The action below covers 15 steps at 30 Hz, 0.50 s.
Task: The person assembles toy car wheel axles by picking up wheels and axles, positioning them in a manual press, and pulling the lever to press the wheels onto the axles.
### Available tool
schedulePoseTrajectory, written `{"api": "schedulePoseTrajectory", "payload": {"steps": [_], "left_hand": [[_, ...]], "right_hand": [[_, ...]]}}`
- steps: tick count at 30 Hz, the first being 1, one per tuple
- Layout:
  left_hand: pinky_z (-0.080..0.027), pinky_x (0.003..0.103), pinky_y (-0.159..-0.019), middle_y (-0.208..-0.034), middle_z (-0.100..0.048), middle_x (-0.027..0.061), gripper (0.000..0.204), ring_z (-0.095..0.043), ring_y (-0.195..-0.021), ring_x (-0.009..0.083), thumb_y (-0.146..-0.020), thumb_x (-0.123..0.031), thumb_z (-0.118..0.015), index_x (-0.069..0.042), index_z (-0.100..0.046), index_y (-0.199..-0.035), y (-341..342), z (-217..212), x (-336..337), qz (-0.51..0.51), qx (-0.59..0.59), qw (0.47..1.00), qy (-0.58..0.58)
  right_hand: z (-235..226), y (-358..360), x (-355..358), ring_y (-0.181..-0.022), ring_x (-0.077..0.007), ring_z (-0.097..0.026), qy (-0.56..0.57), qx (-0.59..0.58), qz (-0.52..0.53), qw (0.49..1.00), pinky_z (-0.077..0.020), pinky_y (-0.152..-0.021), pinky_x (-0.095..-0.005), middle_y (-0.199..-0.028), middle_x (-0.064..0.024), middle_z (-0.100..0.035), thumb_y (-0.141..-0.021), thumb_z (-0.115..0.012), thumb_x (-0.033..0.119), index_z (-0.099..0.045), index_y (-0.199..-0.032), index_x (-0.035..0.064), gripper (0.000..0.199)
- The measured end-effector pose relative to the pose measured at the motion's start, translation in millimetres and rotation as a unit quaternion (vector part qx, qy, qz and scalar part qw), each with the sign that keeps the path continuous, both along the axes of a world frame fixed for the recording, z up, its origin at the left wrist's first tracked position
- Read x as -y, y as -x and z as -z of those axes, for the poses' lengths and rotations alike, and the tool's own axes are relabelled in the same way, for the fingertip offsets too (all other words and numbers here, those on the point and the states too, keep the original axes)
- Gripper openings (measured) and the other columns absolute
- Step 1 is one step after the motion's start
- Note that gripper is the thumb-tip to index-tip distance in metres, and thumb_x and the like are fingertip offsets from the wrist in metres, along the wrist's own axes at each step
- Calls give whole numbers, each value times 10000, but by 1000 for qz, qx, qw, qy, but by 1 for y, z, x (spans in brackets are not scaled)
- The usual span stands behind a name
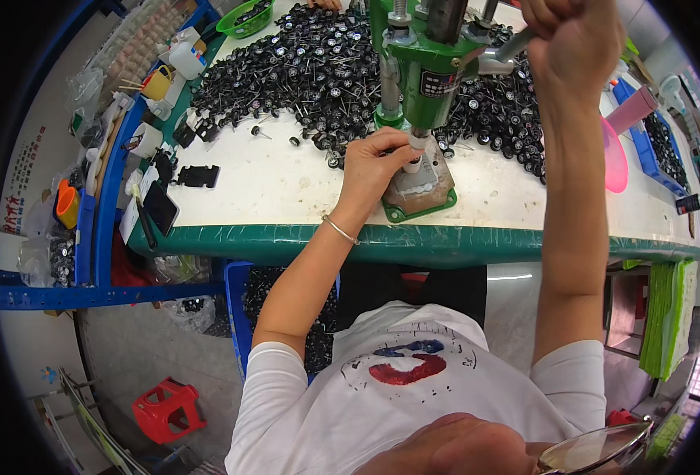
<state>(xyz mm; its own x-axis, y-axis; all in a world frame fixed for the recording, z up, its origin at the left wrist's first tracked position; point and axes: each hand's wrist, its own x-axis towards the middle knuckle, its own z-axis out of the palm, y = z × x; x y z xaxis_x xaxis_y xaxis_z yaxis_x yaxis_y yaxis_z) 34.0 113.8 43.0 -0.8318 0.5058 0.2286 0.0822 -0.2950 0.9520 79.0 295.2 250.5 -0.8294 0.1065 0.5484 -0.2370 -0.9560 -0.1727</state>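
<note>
A green hand press [435, 87] stands on the table in front of me, its ram lowered over a small white fixture [413, 165] on the metal base plate [425, 186]. My left hand [372, 164] is at the fixture, thumb and fingertips pinched together right under the ram; what they hold is hidden. Up at the right, my right hand [575, 39] is closed round the end of the press lever [516, 45]. Behind and beside the press lies a big heap of small black wheels [302, 67], several with thin metal axles sticking out.
A green basket [245, 22] stands at the far left, with another person's hand [326, 4] beyond the heap. At right are a pink bowl [615, 158] and a blue tray [657, 154] of wheels. A phone [161, 209] lies left; below is a blue crate [237, 317].
</note>
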Motion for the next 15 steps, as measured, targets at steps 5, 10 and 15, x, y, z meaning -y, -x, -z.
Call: {"api": "schedulePoseTrajectory", "payload": {"steps": [5, 10, 15], "left_hand": [[-494, 208, -660, -867, -670, 33, 168, -610, -743, 80, -750, 19, -713, 24, -717, -918, -3, 0, 6, -14, 10, 999, 31], [-503, 213, -685, -865, -683, 29, 316, -607, -781, 72, -732, 2, -729, -11, -707, -1047, -6, 0, 3, -12, 62, 998, 6], [-497, 222, -711, -862, -668, 20, 280, -575, -776, 70, -766, -8, -702, -3, -703, -1047, -8, 0, 3, -28, 33, 999, -10]], "right_hand": [[21, -3, 19, -444, -93, -161, -258, -30, 562, 785, -151, -443, -284, -506, 16, -213, -879, -479, 237, -255, -593, 134, 378], [17, -1, 18, -446, -96, -159, -254, 4, 560, 788, -151, -445, -279, -517, 20, -211, -895, -494, 213, -263, -586, 133, 395], [-1, 23, 3, -485, -86, -242, -325, 76, 490, 805, -208, -457, -254, -585, 17, -291, -914, -547, 175, -360, -664, 112, 319]]}}
